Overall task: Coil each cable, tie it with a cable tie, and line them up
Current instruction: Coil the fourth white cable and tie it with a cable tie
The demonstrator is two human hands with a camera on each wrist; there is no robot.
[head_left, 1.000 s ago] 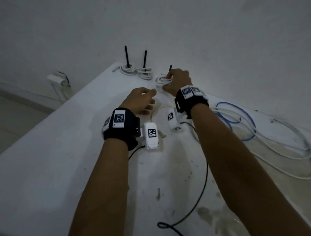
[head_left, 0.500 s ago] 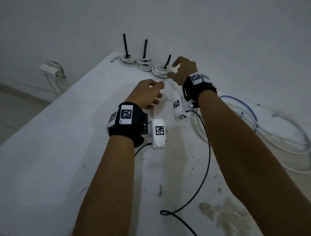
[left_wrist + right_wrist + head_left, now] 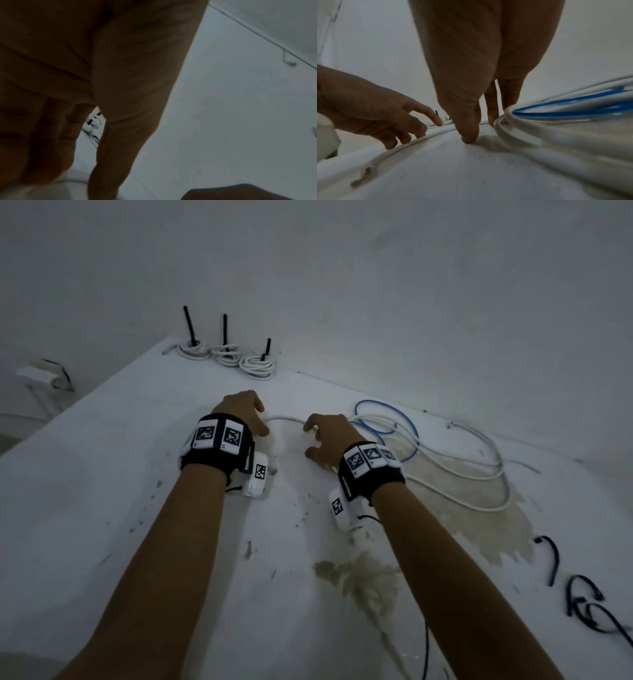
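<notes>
both hands rest fingertips on a loose white round cable (image 3: 286,418) on the white bench (image 3: 85,491): left grip (image 3: 244,413) curled, right grip (image 3: 330,436) spread, neither clamping it.

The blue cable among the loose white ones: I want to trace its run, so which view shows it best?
The head view: the thin blue cable shows its whole loop among the white cables. The right wrist view shows only blurred close strands; the left wrist view shows none.
</notes>
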